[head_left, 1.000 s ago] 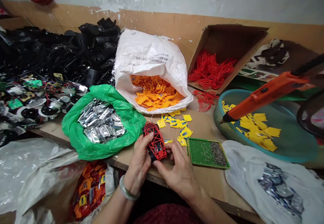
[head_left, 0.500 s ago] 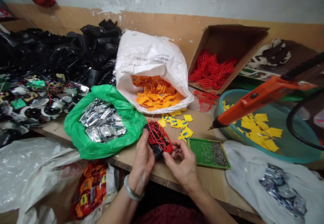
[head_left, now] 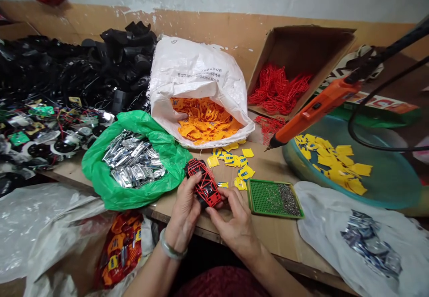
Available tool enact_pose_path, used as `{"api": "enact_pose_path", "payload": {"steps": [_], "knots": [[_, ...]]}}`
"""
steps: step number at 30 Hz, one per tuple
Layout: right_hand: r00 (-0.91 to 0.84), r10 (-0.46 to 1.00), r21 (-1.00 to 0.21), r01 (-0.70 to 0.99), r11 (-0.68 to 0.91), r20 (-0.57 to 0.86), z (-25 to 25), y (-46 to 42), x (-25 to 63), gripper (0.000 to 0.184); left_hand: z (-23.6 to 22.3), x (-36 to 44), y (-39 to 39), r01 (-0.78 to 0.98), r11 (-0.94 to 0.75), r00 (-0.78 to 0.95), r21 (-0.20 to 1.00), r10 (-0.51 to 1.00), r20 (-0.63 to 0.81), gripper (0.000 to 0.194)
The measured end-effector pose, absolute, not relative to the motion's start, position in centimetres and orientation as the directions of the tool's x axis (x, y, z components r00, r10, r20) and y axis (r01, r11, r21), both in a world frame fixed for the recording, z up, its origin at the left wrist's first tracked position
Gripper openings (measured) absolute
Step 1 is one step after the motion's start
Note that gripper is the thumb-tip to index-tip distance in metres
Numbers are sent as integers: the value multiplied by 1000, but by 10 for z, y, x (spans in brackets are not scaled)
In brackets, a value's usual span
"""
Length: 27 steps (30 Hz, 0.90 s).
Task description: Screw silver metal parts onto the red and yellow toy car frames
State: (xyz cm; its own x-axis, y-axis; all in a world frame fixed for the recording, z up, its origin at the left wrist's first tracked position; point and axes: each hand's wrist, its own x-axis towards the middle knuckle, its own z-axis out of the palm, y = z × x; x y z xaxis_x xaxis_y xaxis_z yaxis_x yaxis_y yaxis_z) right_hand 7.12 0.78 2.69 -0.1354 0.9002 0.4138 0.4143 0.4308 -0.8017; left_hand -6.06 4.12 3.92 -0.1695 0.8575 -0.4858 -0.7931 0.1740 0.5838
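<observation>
Left hand (head_left: 182, 212) closes around a red lattice car frame (head_left: 203, 183), held above the tabletop (head_left: 268, 169) just beside a green plastic bag (head_left: 100, 189). Right hand (head_left: 233, 225), half curled, has its fingertips (head_left: 216, 212) at the frame's lower end. Fingers partly hide a black part (head_left: 200, 201) beneath, so its shape is unclear.

The red lattice frame (head_left: 203, 183) is smooth, faintly glossy moulded plastic, and the orange hot-glue gun (head_left: 317, 109) shares that sheen, while the table (head_left: 278, 239) has a matt, cardboard-like brown top. The green bag (head_left: 100, 189) is thin, shiny plastic film around crinkled metallic-foil packets (head_left: 132, 160), the white sack (head_left: 197, 64) is woven plastic with a dull surface, and the teal basin (head_left: 385, 185) is glossy plastic.
</observation>
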Motion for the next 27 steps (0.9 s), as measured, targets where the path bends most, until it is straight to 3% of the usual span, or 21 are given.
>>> {"api": "enact_pose_path", "payload": {"steps": [12, 27], "knots": [[-159, 887, -776, 435, 456, 433, 35, 6, 69, 31, 35, -57, 34, -815, 128, -143, 565, 900, -411, 26], [-146, 900, -794, 427, 433, 411, 35, 6, 67, 29, 34, -60, 34, -790, 199, -104, 579, 888, -448, 29]]}}
